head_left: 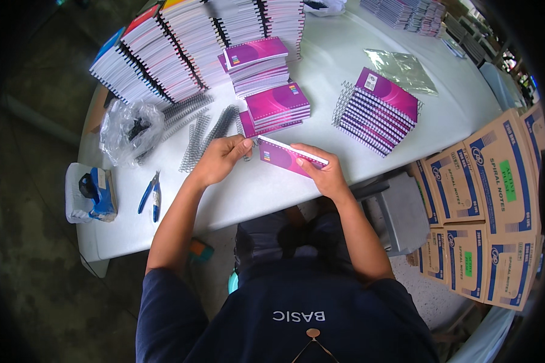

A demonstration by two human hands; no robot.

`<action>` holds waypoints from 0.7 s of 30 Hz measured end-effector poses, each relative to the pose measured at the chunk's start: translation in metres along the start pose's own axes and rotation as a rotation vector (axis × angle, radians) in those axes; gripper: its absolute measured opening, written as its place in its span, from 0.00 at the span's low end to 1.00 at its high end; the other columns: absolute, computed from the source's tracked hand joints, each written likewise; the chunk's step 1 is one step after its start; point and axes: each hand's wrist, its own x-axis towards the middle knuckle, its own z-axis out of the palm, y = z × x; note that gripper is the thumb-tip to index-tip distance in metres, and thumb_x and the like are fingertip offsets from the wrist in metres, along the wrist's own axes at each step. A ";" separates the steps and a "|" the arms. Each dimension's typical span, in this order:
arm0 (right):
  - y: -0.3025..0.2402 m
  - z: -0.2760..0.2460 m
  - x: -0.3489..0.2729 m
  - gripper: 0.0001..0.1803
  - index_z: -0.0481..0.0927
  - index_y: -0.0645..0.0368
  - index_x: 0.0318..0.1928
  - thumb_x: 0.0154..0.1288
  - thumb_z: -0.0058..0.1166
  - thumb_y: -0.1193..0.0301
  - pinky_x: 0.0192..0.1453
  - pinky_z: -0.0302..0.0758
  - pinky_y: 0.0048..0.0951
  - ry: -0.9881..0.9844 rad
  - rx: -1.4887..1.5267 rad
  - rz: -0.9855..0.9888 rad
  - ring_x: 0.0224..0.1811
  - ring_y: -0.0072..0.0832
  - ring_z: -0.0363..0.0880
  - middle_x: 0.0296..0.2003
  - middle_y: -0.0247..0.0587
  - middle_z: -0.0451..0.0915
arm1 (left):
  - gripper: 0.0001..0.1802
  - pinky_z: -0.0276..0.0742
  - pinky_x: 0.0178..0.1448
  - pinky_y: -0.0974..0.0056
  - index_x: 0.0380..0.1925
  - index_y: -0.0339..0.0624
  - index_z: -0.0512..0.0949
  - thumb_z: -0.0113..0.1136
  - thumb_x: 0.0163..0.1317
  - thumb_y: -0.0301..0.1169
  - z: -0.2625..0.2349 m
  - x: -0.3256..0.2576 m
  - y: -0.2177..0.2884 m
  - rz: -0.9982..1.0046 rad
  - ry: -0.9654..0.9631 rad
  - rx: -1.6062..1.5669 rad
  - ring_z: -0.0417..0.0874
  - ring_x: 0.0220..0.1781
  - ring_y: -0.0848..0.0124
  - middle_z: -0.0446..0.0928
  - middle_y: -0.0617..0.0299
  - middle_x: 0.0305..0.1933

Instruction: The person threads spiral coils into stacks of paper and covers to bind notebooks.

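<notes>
My right hand (321,171) grips a small purple notebook (283,158) with a row of punched holes along its long edge. My left hand (223,158) is closed in a pinch beside the notebook's left end, on what looks like a thin wire coil (241,128), partly hidden by the fingers. Just beyond the hands lie stacked purple notebooks (278,104), with a taller purple pile (257,66) behind them. Loose metal spiral coils (221,124) lie in a heap beyond my left hand. To the right sits a stack of spiral-bound purple notebooks (378,115).
Tall rows of bound books (181,51) stand at the back left. A plastic bag (130,130), blue-handled pliers (151,196) and a blue tape dispenser (103,193) lie at the left. Cardboard boxes (466,187) are stacked at the right, near a grey chair (399,215). A clear plastic sheet (402,69) lies farther back.
</notes>
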 end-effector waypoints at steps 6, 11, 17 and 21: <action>0.000 -0.003 -0.001 0.15 0.78 0.63 0.51 0.63 0.53 0.77 0.55 0.70 0.22 0.018 -0.007 0.001 0.47 0.19 0.75 0.46 0.38 0.81 | 0.29 0.65 0.32 0.68 0.22 0.37 0.77 0.44 0.69 0.51 -0.004 0.008 -0.002 -0.137 -0.075 -0.110 0.66 0.24 0.75 0.65 0.65 0.17; -0.002 -0.001 -0.001 0.15 0.79 0.63 0.50 0.63 0.54 0.78 0.53 0.71 0.21 -0.013 0.002 0.010 0.46 0.19 0.75 0.45 0.38 0.82 | 0.23 0.63 0.32 0.72 0.25 0.40 0.76 0.49 0.68 0.48 -0.018 0.014 0.004 -0.342 -0.196 -0.416 0.66 0.24 0.78 0.68 0.67 0.19; -0.003 -0.001 -0.003 0.16 0.78 0.64 0.52 0.64 0.54 0.76 0.53 0.71 0.20 -0.012 0.056 0.051 0.46 0.18 0.75 0.45 0.36 0.81 | 0.08 0.70 0.40 0.66 0.34 0.41 0.77 0.64 0.55 0.30 -0.022 0.019 0.016 0.329 -0.055 0.126 0.76 0.34 0.70 0.76 0.62 0.35; 0.017 -0.006 -0.005 0.17 0.77 0.66 0.52 0.64 0.56 0.73 0.51 0.72 0.23 -0.044 0.023 0.112 0.45 0.17 0.74 0.44 0.37 0.81 | 0.14 0.69 0.46 0.59 0.38 0.42 0.76 0.66 0.52 0.30 -0.022 0.016 0.034 0.314 -0.139 0.642 0.79 0.40 0.59 0.78 0.57 0.38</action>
